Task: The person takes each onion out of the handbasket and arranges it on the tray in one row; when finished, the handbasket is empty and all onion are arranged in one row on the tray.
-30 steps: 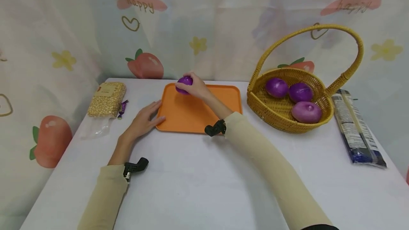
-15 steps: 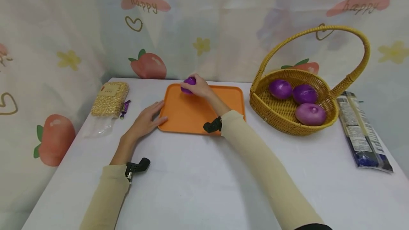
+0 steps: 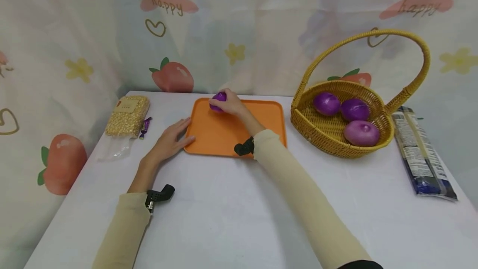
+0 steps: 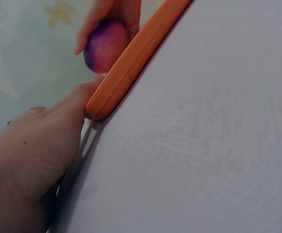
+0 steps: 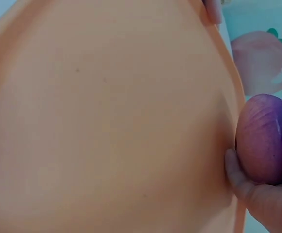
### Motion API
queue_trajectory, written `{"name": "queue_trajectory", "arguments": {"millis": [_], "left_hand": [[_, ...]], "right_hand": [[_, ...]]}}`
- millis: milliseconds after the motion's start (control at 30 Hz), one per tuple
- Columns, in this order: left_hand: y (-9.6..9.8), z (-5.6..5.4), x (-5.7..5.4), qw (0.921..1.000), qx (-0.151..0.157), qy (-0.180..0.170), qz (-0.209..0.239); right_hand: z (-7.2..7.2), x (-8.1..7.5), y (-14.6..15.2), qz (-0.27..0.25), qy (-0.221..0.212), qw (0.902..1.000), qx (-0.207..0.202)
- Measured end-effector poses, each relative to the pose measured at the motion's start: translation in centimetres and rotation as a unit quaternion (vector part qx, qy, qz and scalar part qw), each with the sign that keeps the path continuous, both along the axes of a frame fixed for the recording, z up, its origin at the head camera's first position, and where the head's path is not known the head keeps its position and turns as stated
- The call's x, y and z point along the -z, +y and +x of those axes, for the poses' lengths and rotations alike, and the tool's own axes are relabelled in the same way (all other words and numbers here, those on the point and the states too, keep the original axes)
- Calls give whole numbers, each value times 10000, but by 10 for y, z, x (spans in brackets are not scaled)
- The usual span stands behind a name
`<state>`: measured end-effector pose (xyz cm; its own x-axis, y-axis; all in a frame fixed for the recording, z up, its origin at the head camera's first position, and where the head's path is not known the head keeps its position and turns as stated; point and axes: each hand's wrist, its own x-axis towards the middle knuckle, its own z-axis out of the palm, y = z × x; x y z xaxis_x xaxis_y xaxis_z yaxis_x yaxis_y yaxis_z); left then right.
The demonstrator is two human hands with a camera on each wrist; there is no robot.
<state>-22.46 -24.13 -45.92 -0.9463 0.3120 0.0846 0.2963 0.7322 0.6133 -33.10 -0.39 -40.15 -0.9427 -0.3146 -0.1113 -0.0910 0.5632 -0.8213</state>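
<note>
In the head view my right hand (image 3: 232, 103) grips a round purple onion (image 3: 218, 101) over the back left part of an orange tray (image 3: 220, 136). The right wrist view shows thumb and fingers around the onion (image 5: 264, 141), close by the tray's rim. My left hand (image 3: 169, 141) lies at the tray's left edge, its fingers extended and spread along the rim. Seen from the left wrist, that hand (image 4: 39, 145) meets the tray's corner (image 4: 104, 99), with the onion (image 4: 104, 46) beyond.
A yellow wicker basket (image 3: 317, 134) with a tall handle holds several purple onions at the right. Beyond it lies a dark blue and white packet (image 3: 423, 157). A bag of yellow grains (image 3: 127, 117) and a purple-wrapped candy (image 3: 146, 127) are at the left. A patterned curtain (image 3: 269, 53) hangs behind.
The camera view has shifted slightly. My right hand has turned a little with the onion, staying over the tray's back left part. My left hand keeps its place at the tray's edge.
</note>
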Motion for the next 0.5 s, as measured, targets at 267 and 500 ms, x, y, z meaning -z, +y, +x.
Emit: {"name": "queue_trajectory", "arguments": {"millis": [267, 500], "left_hand": [[-2, 1, 1, 10000, -85, -45, -27], [-1, 1, 3, 10000, -77, -24, 46]], "right_hand": [[2, 4, -5, 125, 53, 9999, 42], [3, 7, -5, 137, 100, 9998, 146]]}}
